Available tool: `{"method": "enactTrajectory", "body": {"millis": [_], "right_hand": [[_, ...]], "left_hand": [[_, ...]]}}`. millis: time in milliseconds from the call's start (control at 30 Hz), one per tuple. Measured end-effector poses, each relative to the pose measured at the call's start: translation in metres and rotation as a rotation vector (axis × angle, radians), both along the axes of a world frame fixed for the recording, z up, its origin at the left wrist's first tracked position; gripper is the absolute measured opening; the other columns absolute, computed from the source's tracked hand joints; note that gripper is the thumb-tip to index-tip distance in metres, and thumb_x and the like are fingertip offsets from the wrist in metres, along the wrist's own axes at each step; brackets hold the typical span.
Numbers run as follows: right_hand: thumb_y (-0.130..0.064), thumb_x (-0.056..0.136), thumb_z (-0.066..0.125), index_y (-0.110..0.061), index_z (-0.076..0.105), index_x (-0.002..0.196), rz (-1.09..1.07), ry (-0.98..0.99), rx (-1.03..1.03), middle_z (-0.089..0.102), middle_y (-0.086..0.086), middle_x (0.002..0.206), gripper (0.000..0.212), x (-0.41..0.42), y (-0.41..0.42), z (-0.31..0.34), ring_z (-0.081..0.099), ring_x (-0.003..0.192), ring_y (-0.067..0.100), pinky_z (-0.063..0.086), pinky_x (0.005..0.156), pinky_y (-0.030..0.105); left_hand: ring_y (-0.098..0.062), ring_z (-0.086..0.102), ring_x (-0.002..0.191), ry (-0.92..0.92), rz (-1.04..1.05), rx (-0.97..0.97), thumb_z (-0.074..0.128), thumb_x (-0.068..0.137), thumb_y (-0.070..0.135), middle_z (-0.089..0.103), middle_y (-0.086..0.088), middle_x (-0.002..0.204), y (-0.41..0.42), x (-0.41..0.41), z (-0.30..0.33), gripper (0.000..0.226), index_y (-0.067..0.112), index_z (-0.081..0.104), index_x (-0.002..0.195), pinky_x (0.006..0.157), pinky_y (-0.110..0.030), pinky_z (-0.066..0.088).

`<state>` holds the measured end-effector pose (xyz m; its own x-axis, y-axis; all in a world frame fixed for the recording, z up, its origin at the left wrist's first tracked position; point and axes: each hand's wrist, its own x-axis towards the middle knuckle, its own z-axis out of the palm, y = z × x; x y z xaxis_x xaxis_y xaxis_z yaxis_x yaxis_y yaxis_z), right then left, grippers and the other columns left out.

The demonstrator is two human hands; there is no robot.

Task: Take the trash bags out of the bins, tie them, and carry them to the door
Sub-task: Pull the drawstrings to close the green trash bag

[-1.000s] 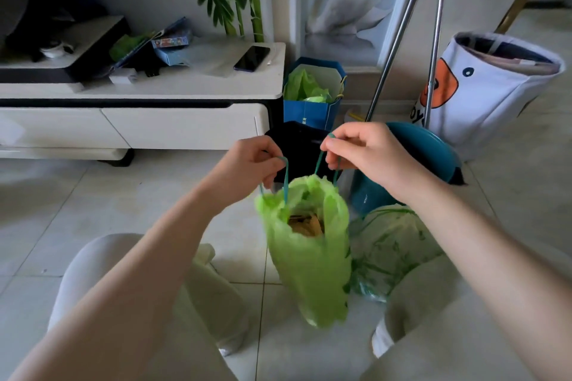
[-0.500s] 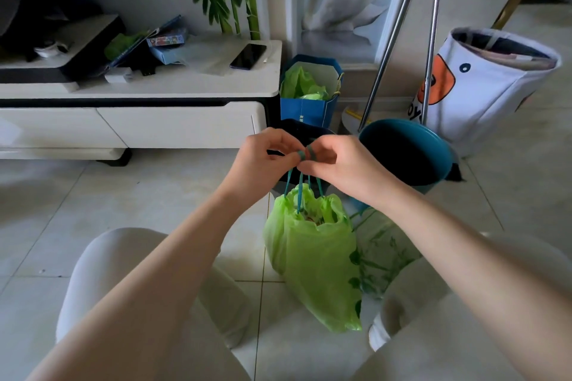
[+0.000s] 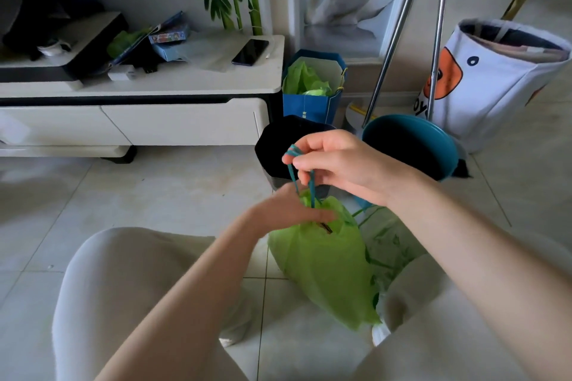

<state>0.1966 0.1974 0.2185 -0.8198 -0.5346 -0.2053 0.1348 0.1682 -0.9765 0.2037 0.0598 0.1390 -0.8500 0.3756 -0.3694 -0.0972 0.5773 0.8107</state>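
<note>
A light green trash bag hangs just above the floor between my knees, its mouth gathered by teal drawstrings. My right hand pinches both drawstring loops and holds them up. Lower down, my left hand grips the bunched neck of the bag. Behind the bag lies a second, see-through bag with a green print. A teal bin and a black bin stand just beyond my hands.
A white low cabinet with a phone and clutter stands at left. A blue paper bag with green plastic inside, two metal poles and a white fabric basket line the wall. My knees flank the bag.
The right hand took over both drawstrings and lifted them. The left hand let go of the strings and dropped to the neck of the bag, which is now cinched tighter.
</note>
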Motion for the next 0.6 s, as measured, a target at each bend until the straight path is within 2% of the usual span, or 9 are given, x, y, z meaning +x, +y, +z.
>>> {"method": "enactTrajectory", "body": {"millis": [100,200,333,433,533,600], "right_hand": [[-0.006,0.085,0.057,0.003,0.060,0.116,-0.022,-0.123,-0.250,0.060,-0.001,0.076,0.032,0.000,0.002,0.006,0.048,0.063,0.011,0.039,0.066,0.027],[-0.011,0.081,0.058,-0.002,0.056,0.124,0.004,-0.156,-0.332,0.064,0.006,0.089,0.044,0.000,0.008,0.011,0.051,0.062,0.012,0.043,0.064,0.028],[-0.008,0.082,0.057,-0.002,0.051,0.130,0.032,-0.080,-0.350,0.065,0.008,0.093,0.048,0.000,0.010,0.012,0.052,0.062,0.014,0.045,0.061,0.026],[-0.003,0.084,0.053,0.004,0.058,0.120,-0.065,0.029,-0.455,0.065,0.009,0.086,0.037,-0.002,0.019,0.018,0.045,0.055,0.014,0.038,0.055,0.025],[0.001,0.087,0.049,0.005,0.062,0.113,-0.156,0.095,-0.479,0.064,0.007,0.077,0.029,-0.005,0.027,0.021,0.038,0.048,0.012,0.029,0.052,0.026],[0.003,0.090,0.048,0.004,0.061,0.115,-0.228,0.095,-0.453,0.063,0.007,0.075,0.028,-0.008,0.028,0.021,0.039,0.048,0.014,0.032,0.051,0.025]], "left_hand": [[-0.016,0.068,0.088,0.098,0.304,0.151,0.083,0.068,0.034,0.071,-0.004,0.096,0.019,0.003,-0.026,0.038,0.020,0.065,0.099,0.079,-0.033,0.057],[-0.013,0.069,0.071,0.157,0.450,0.255,0.079,0.074,0.027,0.074,-0.007,0.082,0.028,0.006,-0.033,0.020,0.014,0.070,0.086,0.068,-0.033,0.057],[-0.023,0.064,0.064,0.275,0.452,0.208,0.069,0.076,0.022,0.068,-0.008,0.071,0.031,0.007,-0.043,0.006,0.019,0.066,0.080,0.058,-0.037,0.053],[-0.015,0.047,0.048,0.243,0.424,0.191,0.065,0.076,0.018,0.054,0.002,0.056,0.027,0.008,-0.056,0.004,0.014,0.062,0.076,0.047,-0.030,0.042],[-0.013,0.048,0.053,0.145,0.395,0.056,0.069,0.076,0.019,0.052,0.002,0.057,0.019,0.010,-0.067,0.017,0.007,0.058,0.069,0.052,-0.034,0.044],[-0.018,0.059,0.062,0.077,0.339,-0.008,0.075,0.074,0.024,0.062,-0.003,0.067,0.013,0.011,-0.074,0.022,0.006,0.063,0.078,0.062,-0.041,0.053]]}}
